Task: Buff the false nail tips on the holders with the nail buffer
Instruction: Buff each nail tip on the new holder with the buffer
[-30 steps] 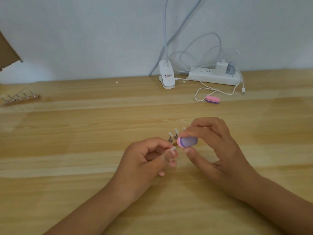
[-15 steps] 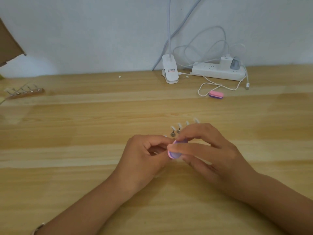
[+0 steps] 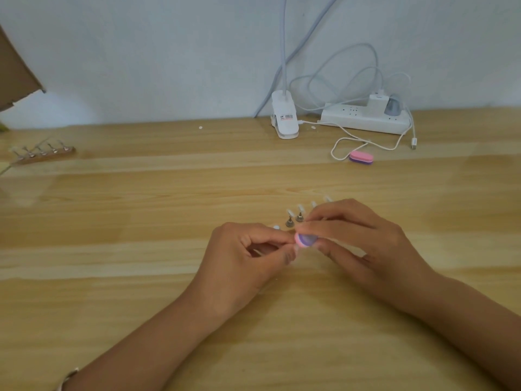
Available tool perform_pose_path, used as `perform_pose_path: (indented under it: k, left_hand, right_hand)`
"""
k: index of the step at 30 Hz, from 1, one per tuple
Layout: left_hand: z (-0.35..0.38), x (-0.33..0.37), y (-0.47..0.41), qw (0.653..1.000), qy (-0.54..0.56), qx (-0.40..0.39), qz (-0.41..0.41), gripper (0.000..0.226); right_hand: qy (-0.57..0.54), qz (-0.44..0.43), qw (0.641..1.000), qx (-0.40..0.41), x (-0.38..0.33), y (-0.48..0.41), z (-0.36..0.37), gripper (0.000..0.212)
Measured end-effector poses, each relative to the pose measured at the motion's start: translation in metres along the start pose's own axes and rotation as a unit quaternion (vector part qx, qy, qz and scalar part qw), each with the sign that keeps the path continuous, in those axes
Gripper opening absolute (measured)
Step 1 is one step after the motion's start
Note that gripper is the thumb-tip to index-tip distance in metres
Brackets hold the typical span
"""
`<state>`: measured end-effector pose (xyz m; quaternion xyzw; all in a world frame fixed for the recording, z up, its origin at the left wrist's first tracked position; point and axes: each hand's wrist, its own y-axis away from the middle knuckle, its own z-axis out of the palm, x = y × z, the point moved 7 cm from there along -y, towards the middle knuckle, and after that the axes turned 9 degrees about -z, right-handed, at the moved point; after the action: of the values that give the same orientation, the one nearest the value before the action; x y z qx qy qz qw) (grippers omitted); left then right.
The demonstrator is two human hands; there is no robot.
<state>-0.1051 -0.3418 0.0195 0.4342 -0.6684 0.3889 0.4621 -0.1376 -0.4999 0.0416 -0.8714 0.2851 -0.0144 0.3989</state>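
- Head view: the right hand grasps the buffer between thumb and fingers, low over the table.
- The left hand is curled, thumb and forefinger pinched together right at the buffer's pink end; what they grip I cannot tell.
- Just behind both hands is a row of holders with white tips on top, partly hidden by the right fingers.
- A second buffer lies well back by a cable; another rack sits far left.
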Motion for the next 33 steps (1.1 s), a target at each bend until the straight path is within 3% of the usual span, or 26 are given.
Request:
perform_pose_path:
  k: [4, 9, 15, 18, 21, 25, 29, 33]
  left_hand:
    - [0.001, 0.005, 0.003, 1.000, -0.002, -0.024, 0.019, 0.017]
    - [0.000, 0.003, 0.000, 1.000, -0.024, 0.004, 0.014, 0.010]
    - [0.001, 0.004, 0.004, 1.000, -0.019, -0.013, 0.015, 0.017]
    - [0.000, 0.003, 0.002, 1.000, -0.002, 0.005, -0.002, 0.009]
    - [0.000, 0.004, 0.002, 1.000, 0.007, 0.012, -0.002, 0.010]
    - [0.000, 0.010, 0.005, 1.000, 0.001, -0.002, 0.030, 0.016]
    - [0.000, 0.011, 0.005, 0.999, -0.021, 0.011, 0.036, 0.012]
    - [0.000, 0.013, 0.007, 0.998, -0.028, 0.001, 0.049, 0.015]
  right_hand:
    - [-0.013, -0.044, 0.999, -0.011, -0.019, 0.000, 0.012, 0.027]
    - [0.007, 0.001, 1.000, 0.003, 0.000, 0.000, -0.001, 0.026]
    - [0.001, -0.038, 0.999, -0.017, -0.012, 0.001, 0.007, 0.023]
    - [0.050, 0.014, 0.999, -0.007, 0.009, 0.003, -0.005, 0.029]
    - [-0.012, 0.060, 0.996, 0.069, 0.008, 0.002, -0.013, 0.025]
    - [-0.015, -0.038, 0.999, 0.028, -0.022, -0.002, 0.005, 0.025]
    - [0.022, -0.015, 0.999, 0.031, -0.006, -0.002, -0.002, 0.030]
    - [0.015, -0.062, 0.998, 0.023, -0.024, 0.001, 0.007, 0.028]
